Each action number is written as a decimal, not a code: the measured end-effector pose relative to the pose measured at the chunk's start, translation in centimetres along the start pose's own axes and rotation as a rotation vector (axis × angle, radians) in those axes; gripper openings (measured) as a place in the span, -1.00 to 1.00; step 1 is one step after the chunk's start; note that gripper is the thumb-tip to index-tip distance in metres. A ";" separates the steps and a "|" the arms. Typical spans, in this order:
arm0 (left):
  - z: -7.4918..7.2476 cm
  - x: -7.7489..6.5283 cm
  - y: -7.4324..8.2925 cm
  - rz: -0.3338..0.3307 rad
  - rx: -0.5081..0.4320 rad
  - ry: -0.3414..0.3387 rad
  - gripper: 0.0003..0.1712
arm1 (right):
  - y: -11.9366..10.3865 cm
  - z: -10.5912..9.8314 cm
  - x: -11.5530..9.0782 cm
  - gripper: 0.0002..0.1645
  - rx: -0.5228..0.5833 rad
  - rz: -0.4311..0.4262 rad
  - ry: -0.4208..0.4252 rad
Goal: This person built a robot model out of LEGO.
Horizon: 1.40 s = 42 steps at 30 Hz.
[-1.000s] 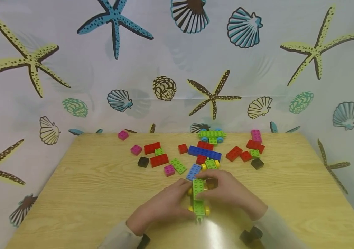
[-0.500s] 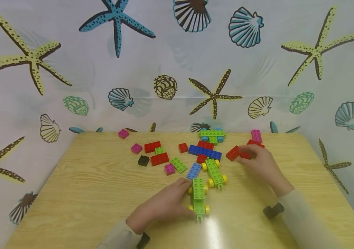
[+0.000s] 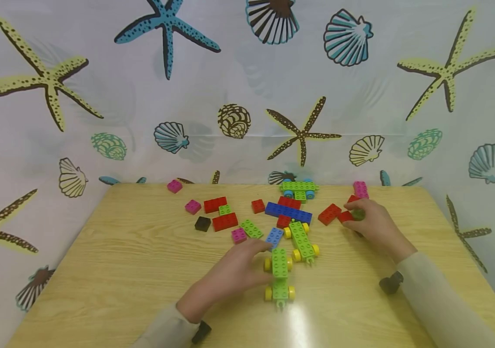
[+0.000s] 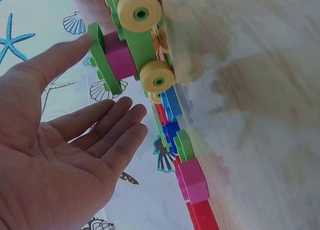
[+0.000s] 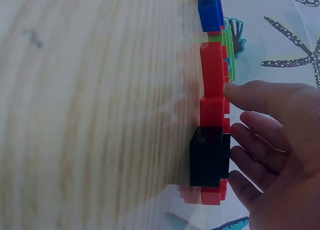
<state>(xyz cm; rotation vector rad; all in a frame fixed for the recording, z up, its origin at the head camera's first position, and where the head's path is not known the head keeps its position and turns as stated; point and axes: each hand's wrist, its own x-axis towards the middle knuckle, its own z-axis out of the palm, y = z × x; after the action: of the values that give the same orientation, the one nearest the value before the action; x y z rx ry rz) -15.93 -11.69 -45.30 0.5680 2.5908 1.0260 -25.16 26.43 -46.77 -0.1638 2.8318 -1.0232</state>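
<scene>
My left hand (image 3: 239, 270) is beside a green toy car base with yellow wheels (image 3: 280, 287). In the left wrist view its fingers are loosely extended, and the thumb tip is at a green plate (image 4: 104, 67) raised on a pink brick (image 4: 120, 57) over the base. My right hand (image 3: 380, 229) reaches low over bricks at the right, thumb and fingers apart. Between them in the head view shows a small green brick (image 3: 358, 214), beside a small red brick (image 3: 345, 217). In the right wrist view, a black brick (image 5: 206, 157) lies just before the fingers.
A second green base with yellow wheels (image 3: 301, 240) stands right of the first. Behind it lie a long blue brick (image 3: 288, 212) and a green base with blue wheels (image 3: 298, 187). Several red, pink and green bricks, a light blue brick (image 3: 275, 237) and a black brick (image 3: 202, 223) lie around.
My right hand has left the green car base and moved right to the red and green bricks. My left hand has loosened and drawn slightly away from the base.
</scene>
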 end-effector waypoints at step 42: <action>0.1 0.5 0.3 -0.063 -0.098 -0.022 -0.18 | -3.4 -0.1 -1.3 -0.39 0.054 -0.080 0.008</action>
<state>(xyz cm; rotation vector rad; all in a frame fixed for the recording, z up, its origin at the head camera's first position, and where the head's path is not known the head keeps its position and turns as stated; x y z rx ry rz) -16.26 -11.17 -45.24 0.4684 2.5067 1.1119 -23.69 24.05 -44.37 -0.2706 2.8217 -1.1178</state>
